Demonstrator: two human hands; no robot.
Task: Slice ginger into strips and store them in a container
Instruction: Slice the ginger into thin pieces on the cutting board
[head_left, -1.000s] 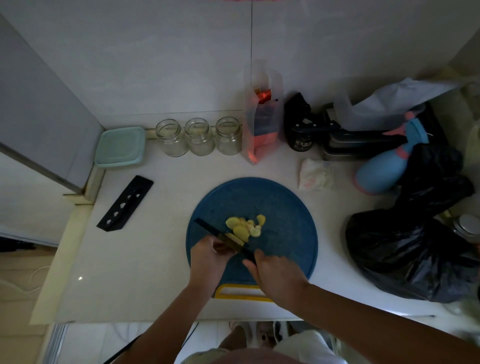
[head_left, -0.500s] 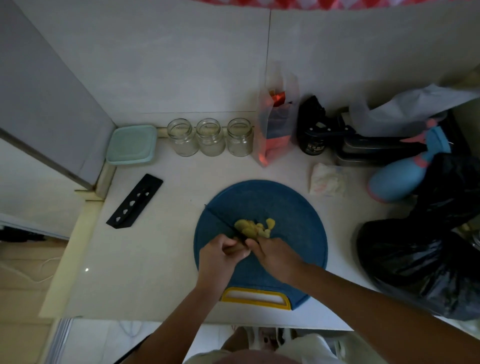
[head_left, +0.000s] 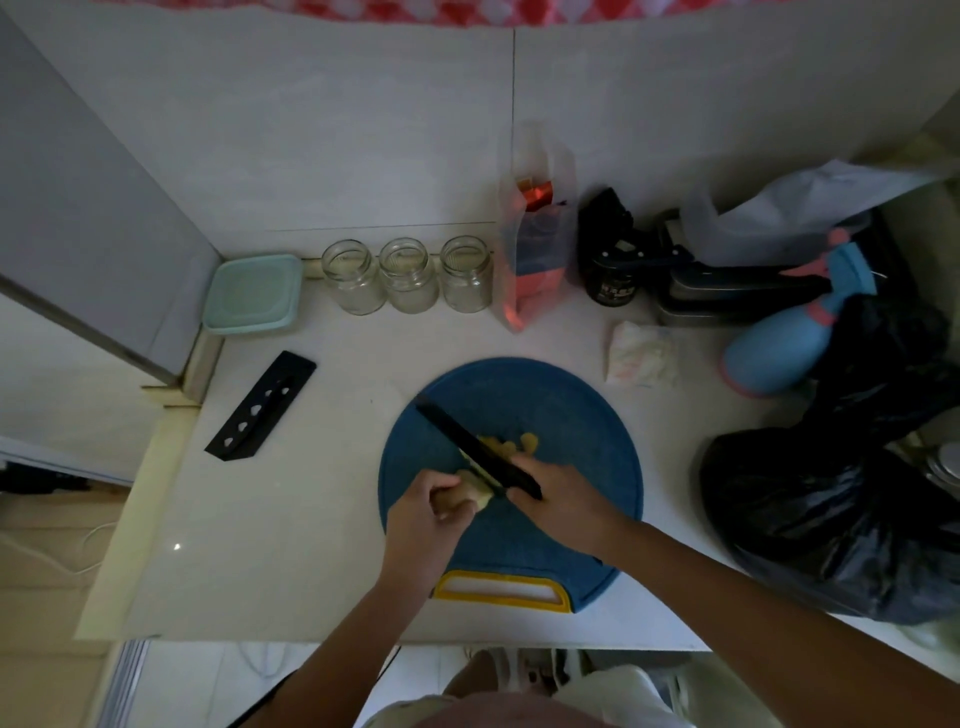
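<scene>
Ginger piece (head_left: 475, 493), firm, light, probably slick on cut faces, best pinned by uncut end; on blue cutting board (head_left: 571, 415), pinched in curled left grip (head_left: 431, 512), against black knife (head_left: 475, 449) clamped in right grip (head_left: 563, 501), cut slices (head_left: 511, 444) beyond blade, teal container (head_left: 252, 293) far left on tabletop (head_left: 311, 493).

blue cutting board (head_left: 571, 415), yellow handle (head_left: 501, 592); black knife (head_left: 467, 447); pale yellow ginger (head_left: 475, 491).

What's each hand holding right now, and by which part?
Right hand grips the black knife at its handle end; left hand holds the ginger piece by its near end.
</scene>
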